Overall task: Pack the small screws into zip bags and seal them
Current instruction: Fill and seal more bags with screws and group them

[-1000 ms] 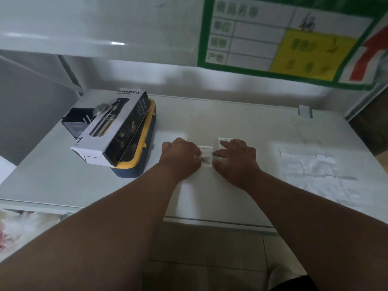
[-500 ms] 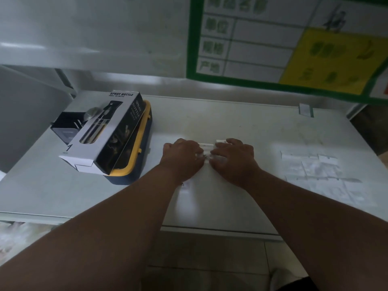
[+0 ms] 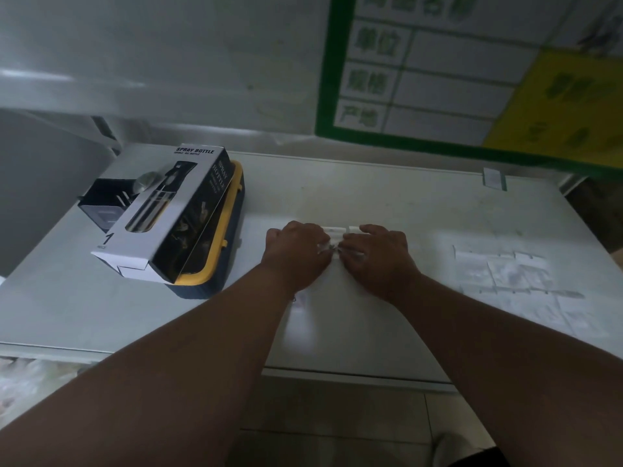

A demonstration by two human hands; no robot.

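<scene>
Small clear zip bag, lying flat on the white tabletop near its middle, mostly hidden beneath the left hand and the right hand. Only the white top strip visible beyond the knuckles, plus a sliver of clear film in the narrow gap where the fingertips meet. Contents not discernible. Further flat, clear zip bags spread in overlapping rows well off to the right on the same surface, untouched.

A workshop or stockroom packing spot: white worktable, green-bordered wall chart, boxed spray bottle.
</scene>
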